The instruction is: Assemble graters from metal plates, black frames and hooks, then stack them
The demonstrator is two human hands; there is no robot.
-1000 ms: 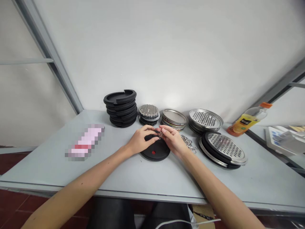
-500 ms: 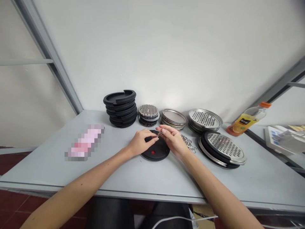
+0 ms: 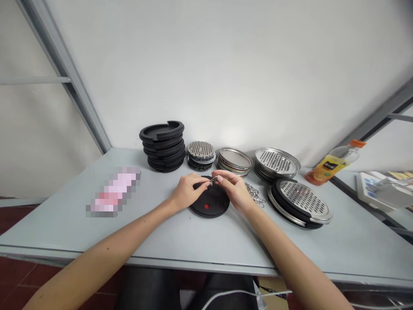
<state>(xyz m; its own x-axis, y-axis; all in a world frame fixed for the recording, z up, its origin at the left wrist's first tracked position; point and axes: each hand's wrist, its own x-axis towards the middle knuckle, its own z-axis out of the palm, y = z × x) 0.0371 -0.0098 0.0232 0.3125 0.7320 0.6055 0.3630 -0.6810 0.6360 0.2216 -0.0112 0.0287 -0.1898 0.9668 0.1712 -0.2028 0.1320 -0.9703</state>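
Pinching a metal clip, the left hand and right hand close narrowly above a black disc. Its long axis is too small to tell.

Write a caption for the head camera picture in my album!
The left hand and right hand pinch a small metal piece above a black disc.

The pink object is pixelated; the tiny metal piece is unclear.
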